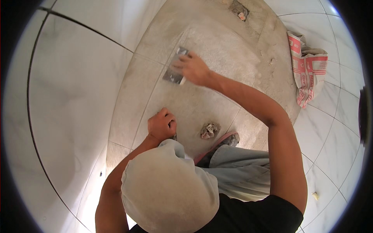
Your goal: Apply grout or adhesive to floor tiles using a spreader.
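Note:
My right hand (192, 69) reaches forward over the dusty floor, its fingers curled on a flat, dark rectangular plate (171, 77). The plate lies on or close against the floor tiles (186, 103), with shiny patches on its face; the hand hides its middle. The fingers are slightly smeared by motion. Nearer to me, my left hand (161, 124) is closed in a fist just beyond my bent, cloth-covered knee. What it holds, if anything, is hidden. A crumpled, dirty wad (210, 131) lies on the floor to the right of it.
A red-and-white sack (309, 72) rests at the right by pale marbled tiles (324, 105). A square hole (239, 11) with rubble is at the far end. My sandalled foot (217, 147) stands near the wad. A tiled wall (77, 89) rises on the left.

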`<state>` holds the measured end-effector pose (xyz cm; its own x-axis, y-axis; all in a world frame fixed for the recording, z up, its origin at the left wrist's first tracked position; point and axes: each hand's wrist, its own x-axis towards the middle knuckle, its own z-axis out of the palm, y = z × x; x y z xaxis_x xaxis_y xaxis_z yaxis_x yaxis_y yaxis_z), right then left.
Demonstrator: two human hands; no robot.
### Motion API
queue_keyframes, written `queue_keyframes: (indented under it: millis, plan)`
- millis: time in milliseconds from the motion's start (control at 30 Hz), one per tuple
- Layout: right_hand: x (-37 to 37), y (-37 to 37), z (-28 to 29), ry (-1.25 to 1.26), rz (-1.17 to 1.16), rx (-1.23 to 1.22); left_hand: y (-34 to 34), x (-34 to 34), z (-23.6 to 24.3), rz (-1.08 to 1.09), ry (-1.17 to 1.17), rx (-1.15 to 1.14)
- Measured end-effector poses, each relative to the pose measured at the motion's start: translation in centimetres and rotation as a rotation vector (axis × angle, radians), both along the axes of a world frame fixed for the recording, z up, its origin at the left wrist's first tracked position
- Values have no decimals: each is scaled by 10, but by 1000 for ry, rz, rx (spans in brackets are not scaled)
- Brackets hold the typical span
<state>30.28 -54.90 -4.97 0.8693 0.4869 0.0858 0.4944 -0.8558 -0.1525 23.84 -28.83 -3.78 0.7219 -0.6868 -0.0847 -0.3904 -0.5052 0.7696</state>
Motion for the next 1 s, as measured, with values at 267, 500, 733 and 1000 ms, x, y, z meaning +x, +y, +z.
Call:
queue_keyframes:
  millis: [267, 500, 733, 1000]
  plan:
    - [72, -47, 55, 169, -978, 241, 7, -5, -1, -13, -18, -27]
    - [-3, 16, -7, 192, -1531, 731, -16, -1, -3, -37, 34, -21]
    - [-13, 39, -4, 263, -1477, 928, -1, -4, 1, -19, 32, 8]
    - [8, 30, 1, 315, -1479, 985, -4, 1, 0, -16, -5, 14]
